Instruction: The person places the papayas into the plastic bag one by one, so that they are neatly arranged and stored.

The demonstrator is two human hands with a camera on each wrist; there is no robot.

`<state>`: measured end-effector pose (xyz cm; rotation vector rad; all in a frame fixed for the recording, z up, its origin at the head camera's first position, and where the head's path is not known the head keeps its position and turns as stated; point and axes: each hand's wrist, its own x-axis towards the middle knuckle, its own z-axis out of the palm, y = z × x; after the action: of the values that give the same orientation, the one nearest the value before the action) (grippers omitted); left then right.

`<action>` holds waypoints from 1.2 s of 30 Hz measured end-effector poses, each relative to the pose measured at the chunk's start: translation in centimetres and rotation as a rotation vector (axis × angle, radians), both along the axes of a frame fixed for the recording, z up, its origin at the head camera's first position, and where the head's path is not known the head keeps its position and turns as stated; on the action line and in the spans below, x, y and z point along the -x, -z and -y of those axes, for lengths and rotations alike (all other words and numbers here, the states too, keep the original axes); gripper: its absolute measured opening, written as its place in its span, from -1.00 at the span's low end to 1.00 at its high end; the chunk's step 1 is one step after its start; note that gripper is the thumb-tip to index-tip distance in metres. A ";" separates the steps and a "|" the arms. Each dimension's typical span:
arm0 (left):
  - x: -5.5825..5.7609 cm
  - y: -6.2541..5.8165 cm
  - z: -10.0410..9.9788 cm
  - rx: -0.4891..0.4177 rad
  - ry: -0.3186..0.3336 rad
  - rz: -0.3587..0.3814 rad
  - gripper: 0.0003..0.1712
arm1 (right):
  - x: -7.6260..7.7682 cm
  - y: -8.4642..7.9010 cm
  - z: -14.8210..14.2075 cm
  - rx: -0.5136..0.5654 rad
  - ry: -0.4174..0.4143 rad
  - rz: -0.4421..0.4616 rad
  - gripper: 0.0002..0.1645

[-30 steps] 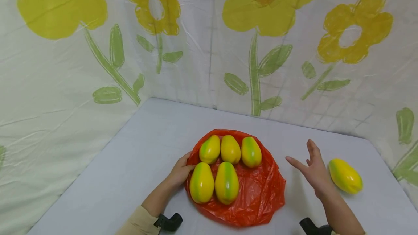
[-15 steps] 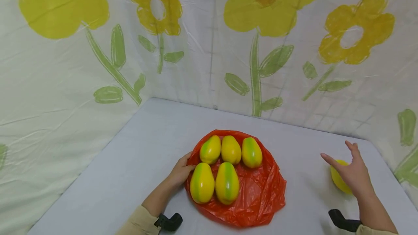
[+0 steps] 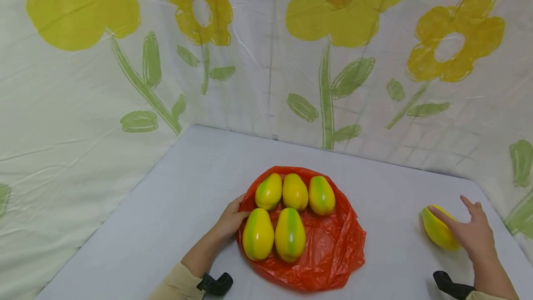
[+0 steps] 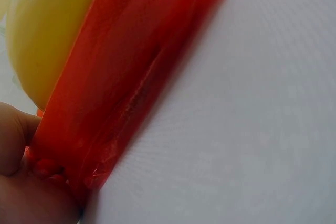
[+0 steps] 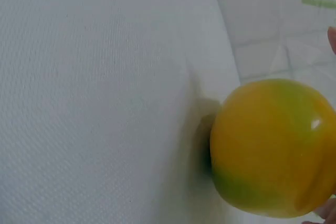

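Note:
A red plastic bag (image 3: pixel 329 256) with a rolled-down, round rim lies on the table, and several yellow papayas (image 3: pixel 290 234) with green stripes rest inside it, stems and ends pointing various ways. My left hand (image 3: pixel 228 221) pinches the bag's left rim, thumb over the edge; in the left wrist view the thumb (image 4: pixel 16 135) shows at the red film. Over at the right, a single papaya (image 3: pixel 437 233) lies on the tabletop. My right hand (image 3: pixel 476 233) is spread around it, the thumb overlapping its top in the head view. The right wrist view shows this papaya close up, fingertips at the frame's edge.
The white table (image 3: pixel 200 165) extends around the bag, with its back edge against a hanging curtain (image 3: pixel 250 105) printed with yellow flowers. Black wrist mounts (image 3: pixel 215 284) sit on both forearms.
My right hand has moved right, from beside the bag to the lone papaya, fingers spread. My left hand stays on the bag's rim, and the bag with its papayas has not moved.

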<state>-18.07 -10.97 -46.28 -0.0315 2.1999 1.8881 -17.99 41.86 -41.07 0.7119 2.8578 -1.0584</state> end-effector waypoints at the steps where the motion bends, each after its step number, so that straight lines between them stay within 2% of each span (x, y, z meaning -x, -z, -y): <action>1: 0.0 0.0 0.0 0.001 0.001 0.000 -0.36 | 0.1 0.1 -0.1 0.008 0.012 0.019 0.24; 6: 0.0 0.0 0.0 0.009 0.000 -0.002 -0.36 | 0.5 0.9 -0.5 0.063 0.051 0.103 0.22; 15: 0.0 -0.1 0.0 0.011 0.006 -0.002 -0.35 | 0.7 1.9 -0.2 0.110 0.050 0.126 0.22; 29: 0.0 -0.2 0.0 0.010 0.008 -0.007 -0.35 | 1.0 2.1 -0.7 0.094 -0.059 0.173 0.19; 36: -0.1 -0.2 -0.1 0.015 0.001 0.001 -0.36 | 0.7 2.0 -0.3 0.084 -0.055 0.184 0.19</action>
<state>-17.97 -10.87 -46.03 -0.0339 2.2135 1.8703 -18.66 42.14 -43.11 0.6817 2.6459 -1.0399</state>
